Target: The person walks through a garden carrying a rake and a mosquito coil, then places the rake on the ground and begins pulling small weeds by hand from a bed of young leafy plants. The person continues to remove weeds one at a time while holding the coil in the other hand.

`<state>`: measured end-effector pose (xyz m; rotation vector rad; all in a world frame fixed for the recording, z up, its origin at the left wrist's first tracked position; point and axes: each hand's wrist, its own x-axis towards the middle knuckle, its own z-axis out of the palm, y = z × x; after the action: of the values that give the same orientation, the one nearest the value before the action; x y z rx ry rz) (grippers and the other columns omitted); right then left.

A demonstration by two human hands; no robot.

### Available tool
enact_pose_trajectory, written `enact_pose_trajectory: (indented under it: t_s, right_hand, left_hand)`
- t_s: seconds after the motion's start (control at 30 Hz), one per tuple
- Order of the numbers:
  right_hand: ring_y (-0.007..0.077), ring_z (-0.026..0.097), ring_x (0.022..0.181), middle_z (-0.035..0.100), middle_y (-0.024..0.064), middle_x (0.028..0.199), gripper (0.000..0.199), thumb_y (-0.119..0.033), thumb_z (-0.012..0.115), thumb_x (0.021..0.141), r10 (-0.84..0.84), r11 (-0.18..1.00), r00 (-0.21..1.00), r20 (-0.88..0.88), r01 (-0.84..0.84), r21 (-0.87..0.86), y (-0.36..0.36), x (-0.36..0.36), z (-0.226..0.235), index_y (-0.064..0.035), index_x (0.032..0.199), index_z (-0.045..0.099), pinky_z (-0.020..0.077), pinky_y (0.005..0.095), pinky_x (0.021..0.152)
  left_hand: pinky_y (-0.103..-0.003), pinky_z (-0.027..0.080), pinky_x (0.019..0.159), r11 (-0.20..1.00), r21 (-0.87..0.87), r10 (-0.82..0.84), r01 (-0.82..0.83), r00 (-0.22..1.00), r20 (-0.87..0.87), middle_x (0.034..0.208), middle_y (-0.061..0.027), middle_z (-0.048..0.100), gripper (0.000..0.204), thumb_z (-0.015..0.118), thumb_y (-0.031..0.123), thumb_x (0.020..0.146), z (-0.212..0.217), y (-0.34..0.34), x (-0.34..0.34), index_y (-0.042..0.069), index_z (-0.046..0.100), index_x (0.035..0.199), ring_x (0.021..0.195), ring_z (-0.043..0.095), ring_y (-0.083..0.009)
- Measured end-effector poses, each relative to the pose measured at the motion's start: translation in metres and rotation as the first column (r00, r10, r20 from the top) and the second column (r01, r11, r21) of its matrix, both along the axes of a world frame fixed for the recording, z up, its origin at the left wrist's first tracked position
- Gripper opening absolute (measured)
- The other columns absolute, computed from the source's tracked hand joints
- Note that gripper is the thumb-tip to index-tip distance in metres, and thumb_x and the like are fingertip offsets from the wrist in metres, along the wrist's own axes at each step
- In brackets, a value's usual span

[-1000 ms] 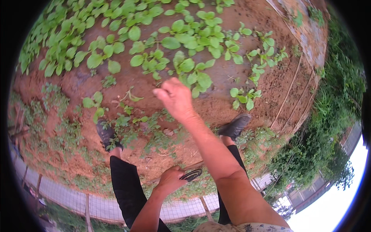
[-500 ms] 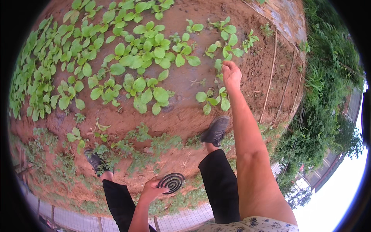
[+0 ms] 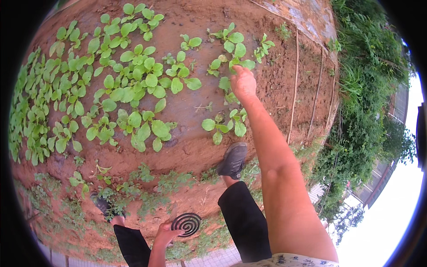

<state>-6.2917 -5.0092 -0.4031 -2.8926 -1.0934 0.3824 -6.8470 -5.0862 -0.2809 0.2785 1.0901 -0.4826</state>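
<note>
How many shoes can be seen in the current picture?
2. The right shoe is to the left of the right forearm; the left shoe, partly hidden by leaves, is at lower left, up and left of the black spiral coil in the left hand.

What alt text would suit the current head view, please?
A person's right hand reaches among green leafy plants on a brown soil bed; the left hand holds a dark spiral coil, seen between black trouser legs.

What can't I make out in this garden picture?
In the head view:
Right hand: its back hides some fingers; any grip on leaves is unclear.
Left hand: the black coil hides any fingers beneath.
Left shoe: weeds partly cover it.
Left forearm: cut off by lower edge.
</note>
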Motion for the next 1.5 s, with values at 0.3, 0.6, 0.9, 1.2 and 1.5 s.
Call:
enact_pose_trajectory:
  t_s: [0.3,0.6,0.9,1.2,1.5]
  right_hand:
    - [0.0403,0.058,0.100,0.061,0.0240,0.106,0.039,-0.020,0.056,0.081,-0.176,0.984,0.982,0.068,0.175,0.019,-0.017,0.054,-0.004,-0.0022,0.115,0.060,0.0466,0.0467,0.088]
    - [0.0408,0.060,0.103,0.062,0.0219,0.110,0.024,-0.015,0.056,0.080,-0.208,0.974,0.978,0.029,0.210,-0.085,-0.030,0.139,-0.018,-0.0065,0.102,0.059,0.0494,0.0479,0.087]
    - [0.0386,0.061,0.105,0.060,0.0228,0.117,0.053,-0.019,0.054,0.083,-0.123,0.988,0.992,0.000,0.122,-0.091,-0.040,0.185,-0.057,-0.0127,0.135,0.048,0.0488,0.0446,0.091]
    - [0.0368,0.055,0.112,0.058,0.0162,0.121,0.044,-0.022,0.056,0.085,-0.241,0.880,0.965,0.104,0.263,-0.396,-0.024,0.163,-0.028,-0.0169,0.128,0.052,0.0479,0.0475,0.089]
    - [0.0328,0.056,0.106,0.063,0.0123,0.109,0.033,-0.010,0.058,0.081,0.471,0.836,0.863,0.179,-0.502,0.220,0.056,0.081,-0.007,-0.0113,0.113,0.063,0.0459,0.0435,0.091]
  left_hand:
    - [-0.028,0.054,0.070,0.998,0.044,-0.038,0.038,0.999,-0.006,0.084,-0.0041,0.067,0.025,0.073,-0.007,0.070,-0.002,-0.007,-0.003,-0.003,0.067,0.094,0.072,0.064,-0.0121]
    - [-0.027,0.053,0.066,0.997,0.017,-0.076,0.077,0.994,-0.076,0.075,-0.0004,0.066,0.019,0.076,-0.005,0.067,-0.002,-0.015,0.000,0.000,0.069,0.083,0.068,0.063,-0.0113]
    - [-0.025,0.051,0.071,0.993,0.005,-0.117,0.118,0.990,-0.080,0.083,-0.0014,0.068,0.035,0.079,-0.006,0.063,-0.016,-0.036,-0.020,-0.003,0.070,0.096,0.074,0.061,-0.0090]
    - [-0.026,0.050,0.072,0.979,-0.028,-0.202,0.200,0.972,-0.123,0.085,-0.0028,0.069,0.033,0.080,-0.002,0.064,-0.013,-0.039,-0.019,-0.002,0.070,0.095,0.075,0.062,-0.0103]
    - [-0.025,0.047,0.069,0.988,-0.021,-0.156,0.155,0.980,-0.124,0.082,0.0002,0.068,0.028,0.080,0.003,0.067,-0.006,-0.030,0.004,0.002,0.071,0.093,0.073,0.059,-0.0082]
